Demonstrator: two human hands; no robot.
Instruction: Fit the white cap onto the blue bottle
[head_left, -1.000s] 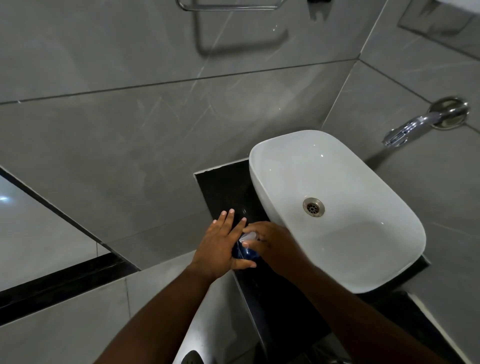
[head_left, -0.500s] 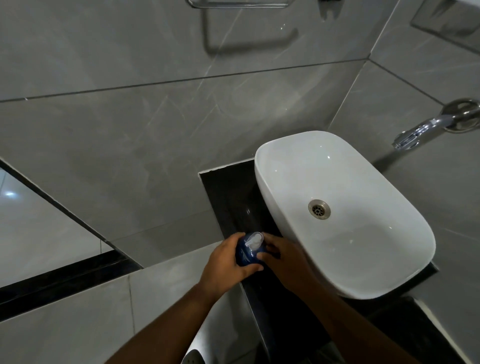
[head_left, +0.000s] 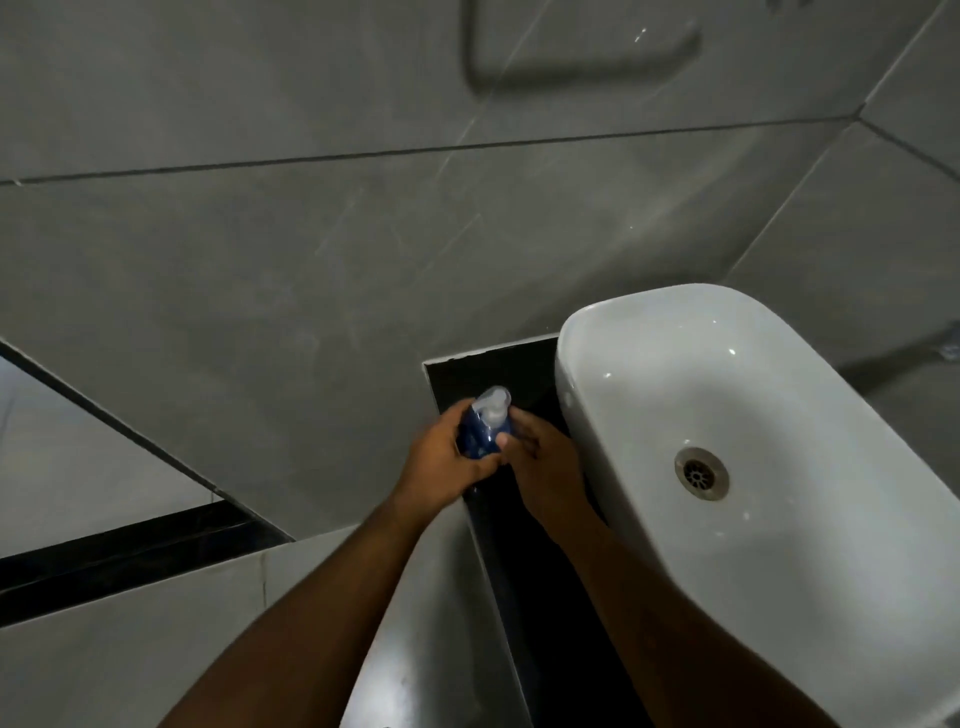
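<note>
No legible text anywhere.

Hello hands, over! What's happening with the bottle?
Left hand grips blue bottle. Right hand steadies it. White cap on top. Nothing blocking.

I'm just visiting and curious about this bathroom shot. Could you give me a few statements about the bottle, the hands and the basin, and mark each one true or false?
1. Both hands are on the blue bottle. True: the left hand wraps it from the left and the right hand touches it from the right.
2. The white cap lies in the basin. False: it sits at the top of the bottle.
3. The white basin is to the right of the bottle. True.
4. Water fills the basin. False: its drain is in plain sight and no standing water shows.
5. The bottle is held over the dark counter beside the basin. True.
</note>
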